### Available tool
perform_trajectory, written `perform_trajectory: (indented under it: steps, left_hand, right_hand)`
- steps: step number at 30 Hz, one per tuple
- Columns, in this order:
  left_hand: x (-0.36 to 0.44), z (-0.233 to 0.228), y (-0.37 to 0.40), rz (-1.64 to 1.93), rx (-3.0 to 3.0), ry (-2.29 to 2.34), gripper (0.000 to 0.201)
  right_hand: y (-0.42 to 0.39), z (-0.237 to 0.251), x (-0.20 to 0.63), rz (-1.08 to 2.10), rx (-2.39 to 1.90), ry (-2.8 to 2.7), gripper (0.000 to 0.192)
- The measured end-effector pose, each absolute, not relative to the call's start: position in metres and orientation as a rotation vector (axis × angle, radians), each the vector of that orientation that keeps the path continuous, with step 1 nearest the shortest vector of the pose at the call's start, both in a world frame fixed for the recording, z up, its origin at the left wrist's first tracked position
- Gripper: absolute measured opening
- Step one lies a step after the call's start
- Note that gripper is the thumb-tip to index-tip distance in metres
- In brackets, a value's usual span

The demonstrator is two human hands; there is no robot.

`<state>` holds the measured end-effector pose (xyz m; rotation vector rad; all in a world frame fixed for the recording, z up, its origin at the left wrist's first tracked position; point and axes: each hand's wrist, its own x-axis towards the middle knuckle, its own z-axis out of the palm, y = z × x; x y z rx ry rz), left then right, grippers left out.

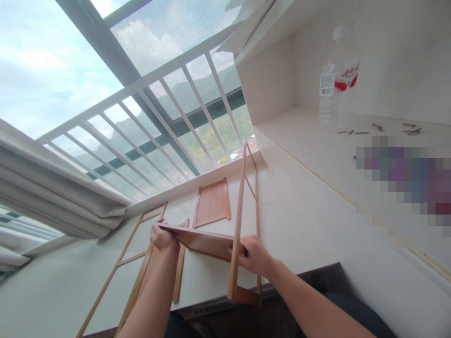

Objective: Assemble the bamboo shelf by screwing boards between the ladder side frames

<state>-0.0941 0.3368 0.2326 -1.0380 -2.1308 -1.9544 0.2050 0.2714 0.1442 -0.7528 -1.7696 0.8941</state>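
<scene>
Leftmost, a gathered light curtain point(52, 188) hangs beside the window, and a white railing point(169, 68) runs across the glass. On the white table point(289, 220), a ladder-shaped wooden frame point(132, 258) lies flat beside the left forearm. The left hand point(164, 237) grasps the left end of a wooden panel point(207, 244); this grip is closed around the panel edge. The panel is raised above the table and spans the space between the two hands. Below it, a wooden bar point(179, 277) lies on the table. Behind it, near the window, a smaller reddish-brown panel point(212, 202) lies flat.

Right of the raised panel, a second wooden frame point(240, 206) is held on edge, its near end at the front of the table. The right hand point(257, 256) grasps this frame at the panel's right end. Fingers and rail hide the contact there; whether the two parts are joined cannot be determined.

At far right, a clear plastic bottle point(336, 94) with a red-and-white label stands upright on a shelf point(299, 126). Small screws point(377, 127) lie loose beside it. A pixelated multicoloured item point(405, 173), unidentifiable, lies nearer.
</scene>
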Motion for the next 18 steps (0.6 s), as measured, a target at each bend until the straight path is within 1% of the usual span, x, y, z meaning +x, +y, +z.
perform_trajectory:
  steps: [3, 7, 9, 10, 12, 14, 18]
  left_hand:
    - [-0.092, 0.240, 0.332, -1.801, -1.113, -2.154, 0.044]
    - [-0.066, 0.263, 0.312, -1.551, -1.359, -2.026, 0.039]
    - [-0.041, 0.277, 0.297, -1.187, -1.714, -1.782, 0.040]
    - [-0.026, 0.284, 0.289, -1.039, -1.917, -1.670, 0.037]
    - [0.001, 0.295, 0.274, -0.688, -2.427, -1.521, 0.035]
    - [0.024, 0.302, 0.265, -0.420, -2.766, -1.400, 0.038]
    - [0.044, 0.308, 0.256, -0.357, -2.893, -1.343, 0.055]
  right_hand:
    - [0.272, 0.142, 0.204, 0.877, -0.767, -1.765, 0.031]
    - [0.273, 0.140, 0.204, 0.876, -0.769, -1.766, 0.032]
    - [0.273, 0.140, 0.204, 0.886, -0.765, -1.768, 0.033]
    - [0.273, 0.141, 0.205, 0.893, -0.762, -1.768, 0.033]
    - [0.272, 0.142, 0.206, 0.909, -0.757, -1.766, 0.031]
    - [0.272, 0.143, 0.207, 0.928, -0.753, -1.760, 0.030]
    - [0.273, 0.145, 0.209, 0.962, -0.748, -1.745, 0.039]
